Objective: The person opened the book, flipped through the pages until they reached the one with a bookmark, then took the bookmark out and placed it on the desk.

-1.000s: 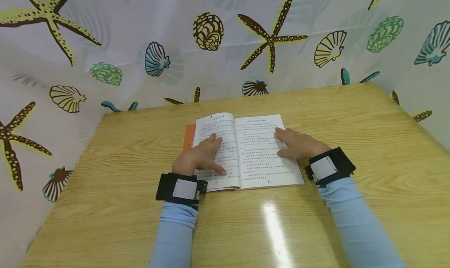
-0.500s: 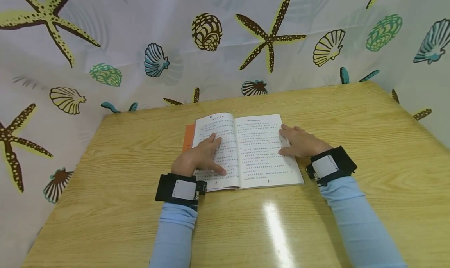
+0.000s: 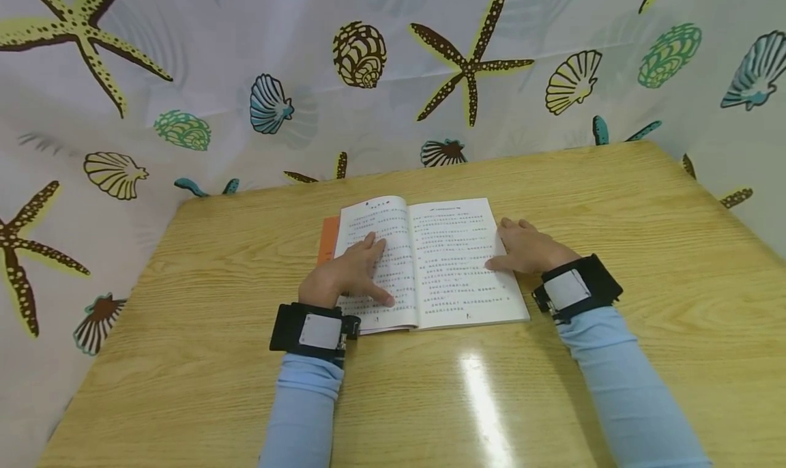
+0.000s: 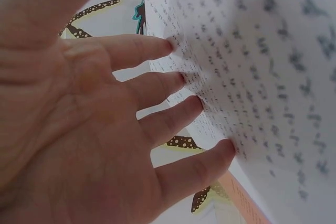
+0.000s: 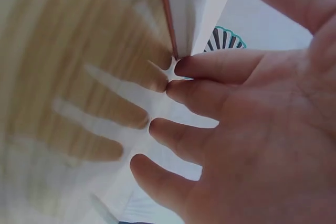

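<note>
An open book (image 3: 454, 263) lies on the wooden table, showing two printed pages. Part of its orange cover (image 3: 328, 239) sticks out on the left. My left hand (image 3: 345, 273) is spread over the left page, and in the left wrist view its fingertips (image 4: 227, 148) touch the print. At the book's right edge is my right hand (image 3: 533, 248), its thumb over the right page and the other fingers beside the edge. In the right wrist view those fingers (image 5: 181, 140) are straight, close to the tabletop, with the index fingertip by the book's edge.
The glossy wooden table (image 3: 202, 304) spreads around the book and carries a bright light reflection near the front. Behind it hangs a white cloth (image 3: 368, 127) printed with starfish and shells. Black straps with white plates (image 3: 321, 331) circle both wrists.
My right hand's fingers have slid rightward off the right page to the table beside the book's edge. The left hand has stayed in place on the left page.
</note>
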